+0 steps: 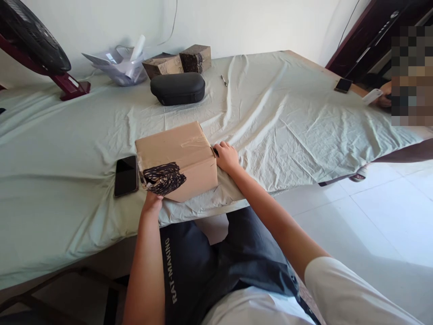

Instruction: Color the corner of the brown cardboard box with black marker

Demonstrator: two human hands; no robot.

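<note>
A brown cardboard box (179, 158) with black scribbles on its near left side sits near the front edge of the cloth-covered table. My left hand (154, 201) is at the box's lower left corner, its fingers hidden behind and under the cardboard. On the right side of the box, my right hand (226, 156) has its fingers curled around a small dark object (215, 152), mostly covered and too small to name. Just left of the box lies a black phone (126, 176).
Behind the box are a black case (177, 88), two smaller boxes (196, 58), a pen (223, 81), a clear plastic basket (126, 72) and a fan (37, 40). Far right, another phone (343, 85) lies near a person's hand (384, 95). The table (67, 180) has a wrinkled cloth.
</note>
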